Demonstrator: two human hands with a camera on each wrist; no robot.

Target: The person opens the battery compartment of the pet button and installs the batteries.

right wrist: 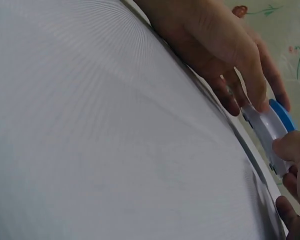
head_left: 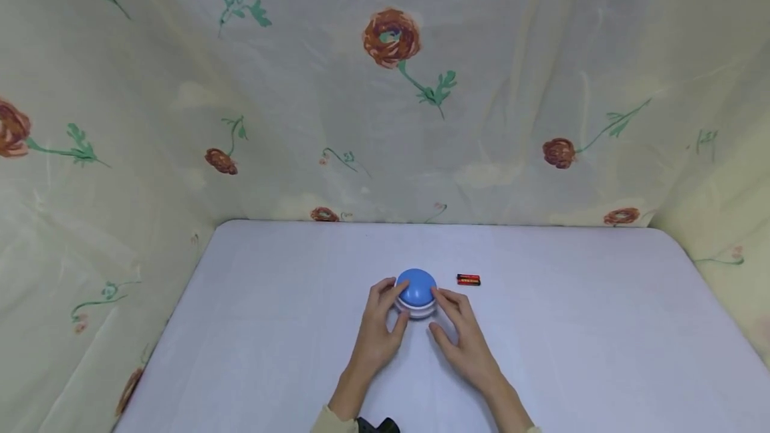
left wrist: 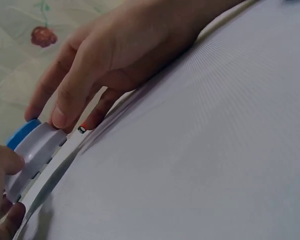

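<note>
A round push button (head_left: 416,289) with a blue dome and a white base is between the two hands, near the middle of the table. The left hand (head_left: 377,333) grips its left side, fingers on the dome and base, thumb near the front. On the other side the right hand (head_left: 469,346) holds it with fingers at the right rim; its thumb is low by the front. In the left wrist view dark feet show under the white base (left wrist: 37,147). The right wrist view shows the blue dome (right wrist: 282,115) partly covered by fingers. Whether the base touches the table cannot be told.
Red and black batteries (head_left: 468,280), perhaps two side by side, lie right of the push button. A white cloth covers the table (head_left: 271,313). Flowered curtains (head_left: 481,119) hang behind and at both sides. Something black (head_left: 379,425) is at the left wrist.
</note>
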